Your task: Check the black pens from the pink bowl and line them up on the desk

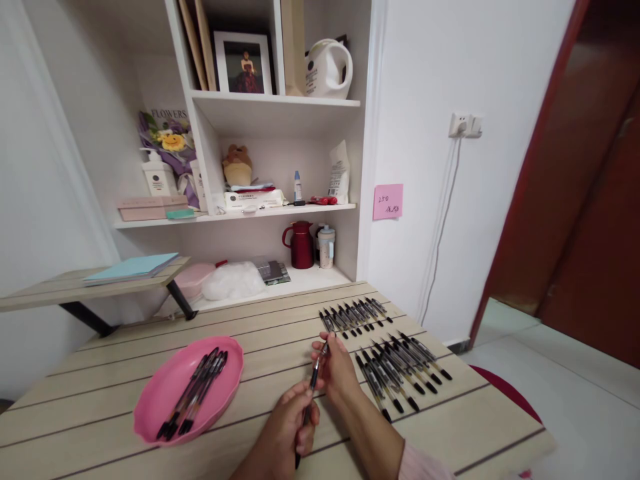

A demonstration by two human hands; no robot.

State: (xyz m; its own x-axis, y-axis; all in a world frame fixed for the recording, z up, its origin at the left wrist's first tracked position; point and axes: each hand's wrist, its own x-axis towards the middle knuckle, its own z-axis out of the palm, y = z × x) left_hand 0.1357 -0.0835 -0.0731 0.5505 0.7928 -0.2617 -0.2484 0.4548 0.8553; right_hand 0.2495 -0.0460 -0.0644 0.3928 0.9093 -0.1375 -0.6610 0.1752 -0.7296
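Note:
A dark pen [314, 380] slants between my two hands above the wooden table. My left hand [290, 427] wraps round its lower part, and the pen's dark end sticks out below the fist. Higher up, my right hand [334, 367] pinches the pen near its upper tip with bent fingers. To the left, a pink scalloped tray [230, 383] holds several black pens [195, 393] in a bunch. Right of my right hand, several pens [400, 367] lie side by side in a slanted row, and a second row of pens [355, 315] lies farther back.
The planked table [270, 333] meets a white shelf unit [280, 100] at the back. A small raised stand [45, 287] bears blue paper [131, 269] at left. A red jug [301, 245] and a light cup [327, 247] stand on the lowest shelf. A red stool [505, 393] shows beyond the right edge.

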